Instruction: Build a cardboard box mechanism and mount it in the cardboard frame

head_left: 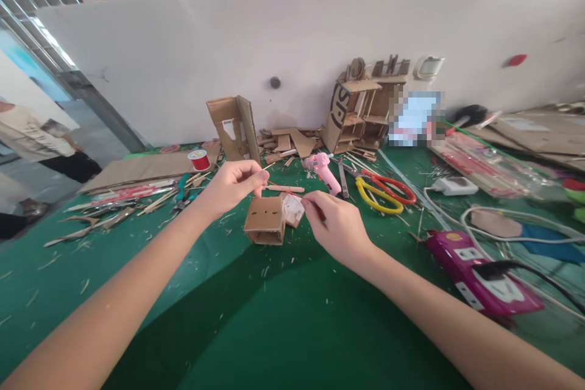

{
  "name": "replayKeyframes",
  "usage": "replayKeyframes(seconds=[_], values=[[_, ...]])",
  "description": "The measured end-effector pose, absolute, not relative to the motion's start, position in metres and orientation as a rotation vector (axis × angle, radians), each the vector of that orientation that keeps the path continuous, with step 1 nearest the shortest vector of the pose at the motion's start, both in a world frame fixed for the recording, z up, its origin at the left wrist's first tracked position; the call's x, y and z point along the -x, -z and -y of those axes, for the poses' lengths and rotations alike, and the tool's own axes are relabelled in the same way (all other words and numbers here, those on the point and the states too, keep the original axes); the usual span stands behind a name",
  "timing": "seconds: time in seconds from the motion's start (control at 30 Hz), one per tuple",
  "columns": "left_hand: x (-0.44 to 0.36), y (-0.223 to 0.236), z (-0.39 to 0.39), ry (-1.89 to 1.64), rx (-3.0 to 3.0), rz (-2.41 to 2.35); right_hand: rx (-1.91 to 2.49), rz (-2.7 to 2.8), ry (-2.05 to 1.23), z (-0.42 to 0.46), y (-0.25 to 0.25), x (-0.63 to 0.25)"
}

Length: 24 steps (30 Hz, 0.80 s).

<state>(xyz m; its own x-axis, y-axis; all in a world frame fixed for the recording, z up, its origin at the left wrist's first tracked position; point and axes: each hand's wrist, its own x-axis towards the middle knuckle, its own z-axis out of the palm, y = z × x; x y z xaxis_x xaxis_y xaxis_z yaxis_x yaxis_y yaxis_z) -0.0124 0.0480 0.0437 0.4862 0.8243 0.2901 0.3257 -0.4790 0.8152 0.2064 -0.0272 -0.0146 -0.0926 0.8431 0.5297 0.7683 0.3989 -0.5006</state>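
A small open cardboard box (265,220) lies on the green table mat (256,317), with a smaller cardboard piece (293,208) leaning at its right side. Above the box's left top my left hand (235,183) hovers with fingertips pinched together; what it pinches is too small to name. My right hand (336,225) is closed in a pinch on a thin stick (286,188) that runs left toward my left fingertips. Both hands sit just above the box.
A pink glue gun (323,169), yellow and red scissors (386,190), a red spool (200,160), cardboard models (363,106) by the wall, a magenta power strip (479,271) with cables, and pliers and scraps at the left. A person stands far left.
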Motion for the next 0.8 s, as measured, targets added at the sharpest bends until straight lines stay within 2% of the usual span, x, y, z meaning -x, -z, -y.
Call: replayKeyframes(seconds=[0.2,0.43,0.67,0.8], values=[[0.015,-0.05,-0.047,-0.698,-2.072,-0.983,1.594,1.877,-0.09,0.018,0.016,-0.214],[0.006,-0.065,-0.032,-0.404,-2.324,-1.02,1.17,1.94,-0.021,0.021,0.026,-0.207],[-0.002,-0.066,-0.022,-0.263,-2.488,-0.959,1.052,1.92,0.261,0.033,0.012,-0.204],[-0.004,-0.065,-0.022,-0.265,-2.494,-0.947,0.958,2.046,0.236,0.032,0.012,-0.206]])
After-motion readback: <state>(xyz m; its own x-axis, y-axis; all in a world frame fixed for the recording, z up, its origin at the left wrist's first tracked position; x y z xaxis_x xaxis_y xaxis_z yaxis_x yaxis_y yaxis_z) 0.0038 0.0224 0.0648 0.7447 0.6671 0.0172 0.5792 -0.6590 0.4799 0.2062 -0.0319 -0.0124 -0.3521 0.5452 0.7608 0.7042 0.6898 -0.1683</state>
